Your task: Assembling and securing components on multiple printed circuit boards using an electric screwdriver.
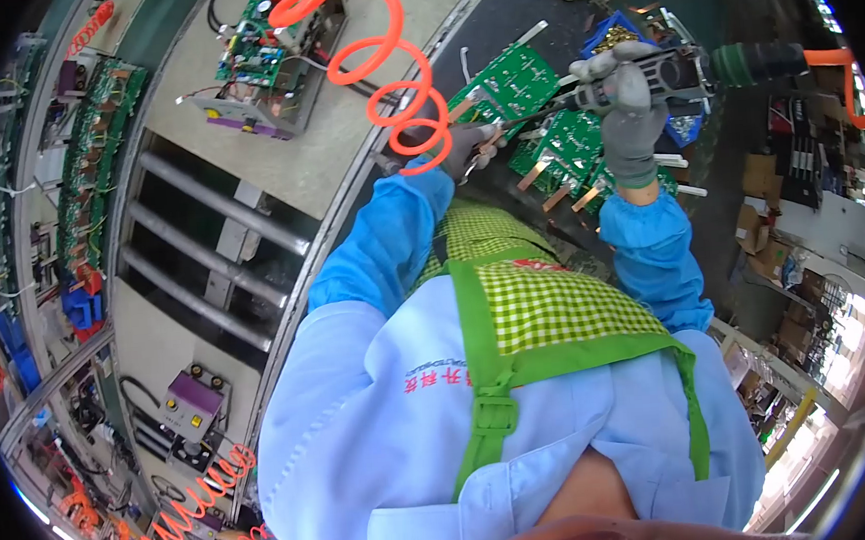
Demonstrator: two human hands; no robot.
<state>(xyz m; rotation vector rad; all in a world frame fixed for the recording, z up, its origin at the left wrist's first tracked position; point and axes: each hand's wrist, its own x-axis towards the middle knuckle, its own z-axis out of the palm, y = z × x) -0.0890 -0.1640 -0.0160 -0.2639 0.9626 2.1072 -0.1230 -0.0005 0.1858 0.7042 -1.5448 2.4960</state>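
My right hand (631, 121), in a grey glove, is wrapped round a powered screwdriver (678, 74). The driver lies nearly level, its thin bit pointing left toward my other hand. My left hand (460, 151), in a dark glove, is closed by a small cluster of shiny metal and copper-coloured pieces (485, 154) near the bit's tip; what exactly its fingers grip is too small to tell. Just beyond the bit lies a green circuit board (515, 82) with metal strips. Another green board (566, 145), with copper tabs, lies between my hands on the dark bench.
An orange coiled hose (377, 43) hangs above my left hand. Blue bins (618, 31) of small metal parts stand beyond the driver. On the pale line to the left sit an electronic assembly (267, 56) and metal rollers (207, 271). Racks of boards (105, 172) stand farther left.
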